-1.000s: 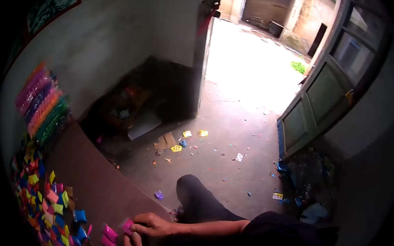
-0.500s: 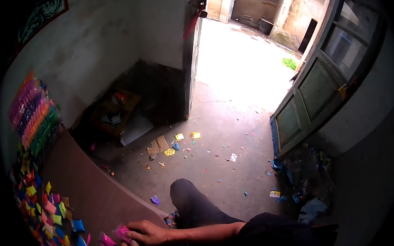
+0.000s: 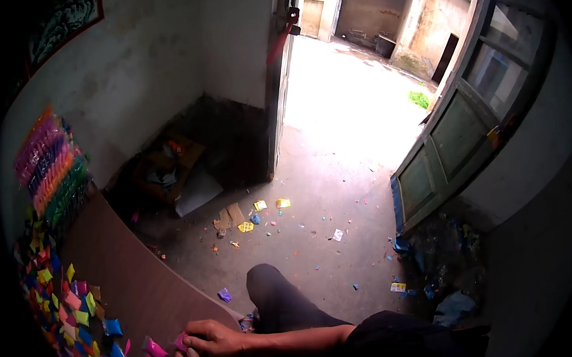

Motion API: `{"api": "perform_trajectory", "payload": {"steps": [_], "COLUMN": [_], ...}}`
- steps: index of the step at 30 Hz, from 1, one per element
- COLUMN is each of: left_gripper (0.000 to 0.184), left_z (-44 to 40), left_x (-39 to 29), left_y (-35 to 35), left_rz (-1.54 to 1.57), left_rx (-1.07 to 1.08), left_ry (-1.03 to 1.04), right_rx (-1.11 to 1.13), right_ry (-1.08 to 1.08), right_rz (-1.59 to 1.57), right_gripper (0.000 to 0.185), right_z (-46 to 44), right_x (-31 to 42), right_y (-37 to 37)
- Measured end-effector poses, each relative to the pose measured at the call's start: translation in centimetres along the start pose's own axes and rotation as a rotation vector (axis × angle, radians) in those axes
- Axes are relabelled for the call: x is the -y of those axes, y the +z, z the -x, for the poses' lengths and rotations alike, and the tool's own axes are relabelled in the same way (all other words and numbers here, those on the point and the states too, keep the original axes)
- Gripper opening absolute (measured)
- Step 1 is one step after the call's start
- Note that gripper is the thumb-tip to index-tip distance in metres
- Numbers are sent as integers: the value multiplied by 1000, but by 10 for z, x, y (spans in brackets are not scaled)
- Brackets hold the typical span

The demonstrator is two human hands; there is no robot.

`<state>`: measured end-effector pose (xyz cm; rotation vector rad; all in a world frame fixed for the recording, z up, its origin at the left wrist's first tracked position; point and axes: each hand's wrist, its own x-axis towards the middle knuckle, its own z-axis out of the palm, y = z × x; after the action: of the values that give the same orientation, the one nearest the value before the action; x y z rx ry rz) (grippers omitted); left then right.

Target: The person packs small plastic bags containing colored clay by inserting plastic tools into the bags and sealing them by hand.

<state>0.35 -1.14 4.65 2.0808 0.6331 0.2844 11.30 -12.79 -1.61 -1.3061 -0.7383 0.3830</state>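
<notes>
Brown tabletop [image 3: 137,268]; small bright-pink packet [image 3: 179,341] in fingers [image 3: 196,326].

held packet [image 3: 180,341]: bright pink | tabletop [image 3: 143,267]: brown | door [image 3: 456,139]: grey-green

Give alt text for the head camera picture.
A person's hand holds a small pink packet at a brown table with a heap of colourful packets. Beyond, an open door leads to a bright yard; litter dots the floor.

hands [image 3: 214,337] partly cut off below, pink packet [image 3: 180,342] seemingly half-hidden
</notes>
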Motion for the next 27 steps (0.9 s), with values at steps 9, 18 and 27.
{"api": "perform_trajectory", "payload": {"steps": [9,18,27], "left_gripper": [46,40,36], "left_z": [-1,-4,-2], "left_x": [6,27,14], "left_y": [-1,4,3], "left_rz": [-88,175,241], "left_rx": [-2,-54,-33], "left_ry": [52,-27,-41], "right_rx": [-5,9,20], "right_ry": [121,-56,-57], "right_rz": [-110,26,23], "right_gripper": [26,20,19], "right_z": [0,0,-1], "right_x": [-6,-7,-8], "right_y": [5,4,2]}}
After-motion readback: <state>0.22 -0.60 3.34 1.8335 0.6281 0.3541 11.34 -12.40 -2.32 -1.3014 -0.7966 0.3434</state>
